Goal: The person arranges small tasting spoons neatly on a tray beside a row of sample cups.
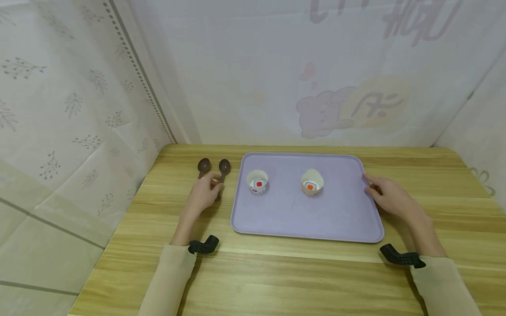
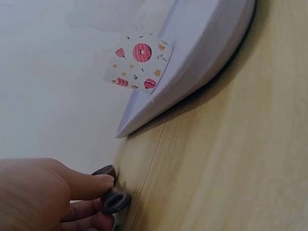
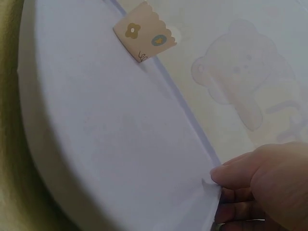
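My left hand (image 1: 203,192) pinches a dark brown spoon (image 1: 224,166) by its handle, left of the lilac tray (image 1: 280,219). In the left wrist view, the looped end of the spoon's handle (image 2: 117,202) shows beside the thumb. Another dark brown spoon (image 1: 203,165) lies just to its left, its handle partly hidden by the hand. At the tray's right edge, my right hand (image 1: 391,196) grips the rim, thumb on top and fingers curled at the outer side.
On the tray stand two paper baking cups: a white one with a doughnut print (image 2: 139,62) at left and a beige one (image 3: 144,33) nearer the middle. Each holds a small coloured piece. The wooden table (image 1: 276,281) ends at a patterned cloth backdrop (image 1: 245,79).
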`<state>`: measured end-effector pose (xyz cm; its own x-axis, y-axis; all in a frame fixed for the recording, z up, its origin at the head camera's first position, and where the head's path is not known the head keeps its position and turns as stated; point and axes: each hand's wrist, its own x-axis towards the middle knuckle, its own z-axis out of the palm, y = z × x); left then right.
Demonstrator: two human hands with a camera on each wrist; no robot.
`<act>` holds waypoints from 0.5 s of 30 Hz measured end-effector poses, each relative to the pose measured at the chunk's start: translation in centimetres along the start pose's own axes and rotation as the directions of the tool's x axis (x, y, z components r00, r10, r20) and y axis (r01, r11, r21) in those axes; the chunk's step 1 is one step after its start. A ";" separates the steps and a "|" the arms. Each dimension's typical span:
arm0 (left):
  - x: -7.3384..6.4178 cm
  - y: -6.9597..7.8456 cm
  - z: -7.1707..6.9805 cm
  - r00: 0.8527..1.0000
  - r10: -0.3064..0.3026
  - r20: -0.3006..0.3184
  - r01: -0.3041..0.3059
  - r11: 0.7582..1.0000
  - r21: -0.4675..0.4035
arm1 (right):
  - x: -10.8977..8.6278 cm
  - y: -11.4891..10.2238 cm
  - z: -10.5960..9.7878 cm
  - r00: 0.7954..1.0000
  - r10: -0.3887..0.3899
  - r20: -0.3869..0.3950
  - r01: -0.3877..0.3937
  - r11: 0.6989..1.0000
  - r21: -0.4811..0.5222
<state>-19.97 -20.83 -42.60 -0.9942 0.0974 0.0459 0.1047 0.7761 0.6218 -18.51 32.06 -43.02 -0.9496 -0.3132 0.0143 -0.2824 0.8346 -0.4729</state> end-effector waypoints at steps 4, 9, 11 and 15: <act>0.0 0.1 0.0 1.000 -0.015 0.011 0.015 1.000 -0.008 | 0.0 0.2 0.1 1.000 -0.007 -0.010 0.007 1.000 0.005; 0.1 0.2 -0.1 0.999 -0.040 0.012 0.040 0.999 0.002 | 0.0 0.2 0.2 1.000 -0.007 -0.014 0.007 1.000 0.002; 0.1 0.3 -0.2 0.999 -0.041 0.006 0.041 0.999 0.009 | 0.0 0.2 0.2 1.000 -0.006 -0.013 0.006 1.000 0.000; 0.1 0.3 -0.2 0.999 -0.036 0.003 0.036 0.999 0.023 | 0.0 0.0 0.2 1.000 -0.008 -0.012 0.007 1.000 -0.002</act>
<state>-20.06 -20.69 -42.24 -0.9972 0.0712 0.0212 0.0695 0.7935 0.6046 -18.50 32.02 -43.17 -0.9490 -0.3141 0.0284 -0.2898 0.8330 -0.4714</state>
